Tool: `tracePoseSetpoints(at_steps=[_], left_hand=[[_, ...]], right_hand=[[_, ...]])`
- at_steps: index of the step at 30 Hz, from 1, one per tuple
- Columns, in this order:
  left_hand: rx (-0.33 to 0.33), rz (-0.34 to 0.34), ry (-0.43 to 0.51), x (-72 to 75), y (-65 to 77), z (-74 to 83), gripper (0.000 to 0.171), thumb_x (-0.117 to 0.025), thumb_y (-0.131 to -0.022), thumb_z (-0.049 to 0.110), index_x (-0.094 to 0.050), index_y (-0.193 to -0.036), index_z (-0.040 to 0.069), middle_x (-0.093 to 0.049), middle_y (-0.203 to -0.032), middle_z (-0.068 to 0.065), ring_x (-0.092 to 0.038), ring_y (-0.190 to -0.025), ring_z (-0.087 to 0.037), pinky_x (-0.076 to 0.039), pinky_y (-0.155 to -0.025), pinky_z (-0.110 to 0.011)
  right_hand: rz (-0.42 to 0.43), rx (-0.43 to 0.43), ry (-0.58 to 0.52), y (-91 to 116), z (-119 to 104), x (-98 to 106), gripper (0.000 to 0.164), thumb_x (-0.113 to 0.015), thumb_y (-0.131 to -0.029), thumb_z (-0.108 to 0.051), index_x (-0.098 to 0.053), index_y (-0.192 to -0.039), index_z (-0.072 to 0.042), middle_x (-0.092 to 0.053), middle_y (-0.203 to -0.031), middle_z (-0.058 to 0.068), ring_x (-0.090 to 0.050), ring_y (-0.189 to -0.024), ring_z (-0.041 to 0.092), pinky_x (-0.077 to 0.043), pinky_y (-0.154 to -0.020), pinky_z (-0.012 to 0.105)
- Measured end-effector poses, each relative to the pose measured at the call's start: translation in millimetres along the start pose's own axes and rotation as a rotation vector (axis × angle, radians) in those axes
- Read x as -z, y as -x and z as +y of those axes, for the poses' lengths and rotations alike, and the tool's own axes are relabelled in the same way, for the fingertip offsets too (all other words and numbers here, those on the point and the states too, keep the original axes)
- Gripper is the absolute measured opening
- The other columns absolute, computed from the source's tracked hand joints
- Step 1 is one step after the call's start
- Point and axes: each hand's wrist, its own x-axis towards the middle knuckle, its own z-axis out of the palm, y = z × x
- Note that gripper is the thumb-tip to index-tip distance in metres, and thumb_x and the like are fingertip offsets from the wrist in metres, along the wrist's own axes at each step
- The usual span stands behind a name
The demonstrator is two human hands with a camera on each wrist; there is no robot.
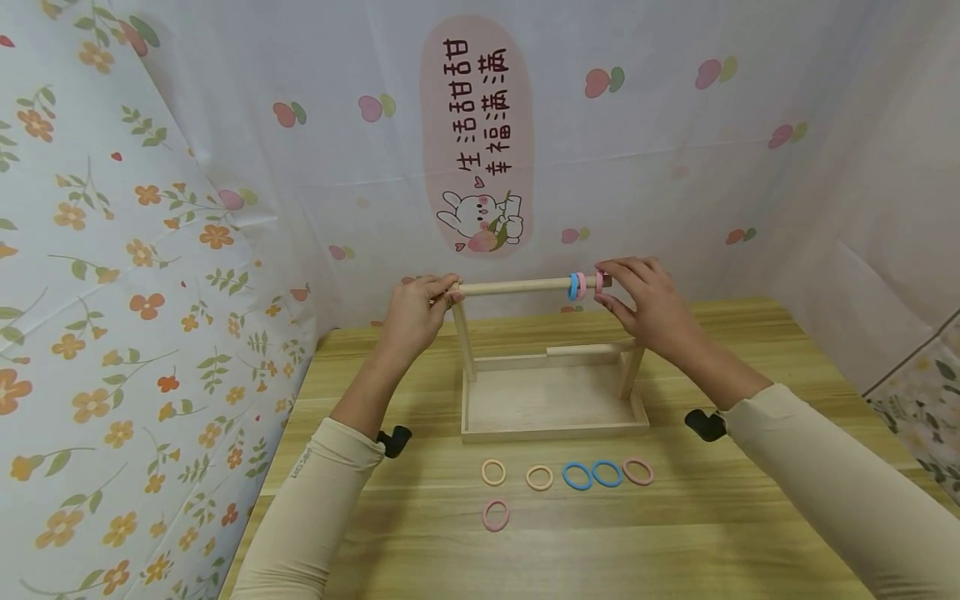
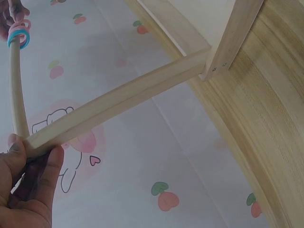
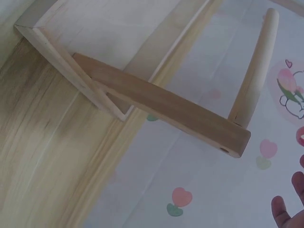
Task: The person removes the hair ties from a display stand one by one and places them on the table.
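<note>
A wooden rack has a tall left post (image 2: 123,102) with a long rod (image 1: 517,287) running rightward from its top. My left hand (image 1: 415,315) pinches the corner where post and rod meet. Near the rod's free right end, my right hand (image 1: 651,306) pinches a pink ring (image 1: 599,282) between thumb and fingers. The ring appears to be around the rod's tip. Just left of it, a blue ring (image 1: 573,287) and another pink ring (image 1: 582,286) hang together on the rod. Only fingertips of the right hand show in the right wrist view.
The rack's tray base (image 1: 555,432) stands on the wooden table (image 1: 420,533). Its shorter right post (image 3: 161,102) carries a lower rod (image 3: 256,66). In front lie two cream rings (image 1: 493,472), two blue rings (image 1: 577,476) and two pink rings (image 1: 495,515). A printed curtain hangs behind.
</note>
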Motion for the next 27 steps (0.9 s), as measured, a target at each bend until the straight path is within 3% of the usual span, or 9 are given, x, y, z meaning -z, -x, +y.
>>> tracePoseSetpoints(at_steps=[12,19,27], left_hand=[[0.004,-0.007,0.008,0.3,1.0,1.9,0.039,-0.073,-0.105,0.026,-0.076,-0.14,0.008,-0.079,-0.133,-0.018,-0.072,-0.106,-0.04,-0.067,-0.084,-0.047],[0.003,-0.004,0.0,0.8,1.6,1.9,0.039,-0.073,-0.105,0.027,-0.077,-0.139,0.008,-0.08,-0.133,-0.017,-0.066,-0.097,-0.038,-0.065,-0.081,-0.045],[0.0,-0.005,0.003,1.5,1.5,1.8,0.039,-0.074,-0.105,0.026,-0.077,-0.139,0.008,-0.08,-0.133,-0.018,-0.069,-0.1,-0.039,-0.065,-0.081,-0.046]], right_hand=[[-0.005,-0.006,0.0,0.1,1.1,3.8,0.048,-0.085,-0.095,-0.003,-0.069,-0.14,0.003,-0.072,-0.131,0.024,-0.06,-0.114,0.048,-0.052,-0.098,0.063],[-0.012,-0.003,-0.008,-3.0,0.1,-0.9,0.048,-0.086,-0.095,-0.002,-0.069,-0.139,0.005,-0.073,-0.129,0.023,-0.06,-0.114,0.048,-0.052,-0.1,0.064],[-0.027,-0.051,-0.009,-1.5,0.5,-3.2,0.052,-0.087,-0.095,-0.006,-0.066,-0.142,0.006,-0.069,-0.135,0.028,-0.059,-0.119,0.051,-0.052,-0.103,0.067]])
